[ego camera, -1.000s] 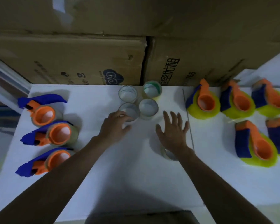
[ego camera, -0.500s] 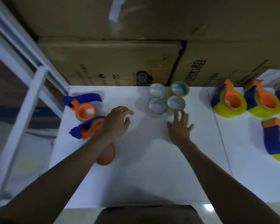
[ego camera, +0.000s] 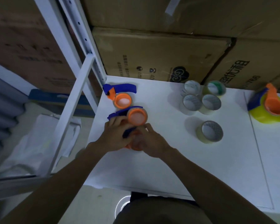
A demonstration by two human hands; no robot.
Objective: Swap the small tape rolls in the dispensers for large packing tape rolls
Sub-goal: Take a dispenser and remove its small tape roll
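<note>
1. On the white surface (ego camera: 176, 159), at its left edge beside the white metal shelf frame (ego camera: 74, 88), three blue-and-orange tape dispensers are seen in a column.
2. The farthest blue-handled dispenser with an orange hub (ego camera: 120, 97) lies flat just beside the frame's upright, untouched.
3. The middle dispenser with a small tape roll on its orange hub (ego camera: 135, 117) lies just behind the hands, touching or nearly touching the fingertips.
4. The nearest dispenser (ego camera: 131, 141) is mostly hidden; only a blue patch and orange edges are visible between the hands.
5. The left hand (ego camera: 115, 136) is curled over the nearest dispenser from the frame side; its grip appears closed on the dispenser's body.
6. The right hand (ego camera: 149, 141) is laid against the same dispenser from the side away from the frame, fingers partly bent; whether its grip is closed cannot be told because of blur.
7. Well away from the frame, four small clear tape rolls (ego camera: 202, 99) are clustered at the back of the surface near the brown cardboard boxes (ego camera: 160, 59).
8. One more small clear tape roll (ego camera: 210, 134) lies alone in front of that cluster.
9. Farthest from the frame, a dispenser fitted with a large yellow packing tape roll (ego camera: 270, 107) is seen.
</note>
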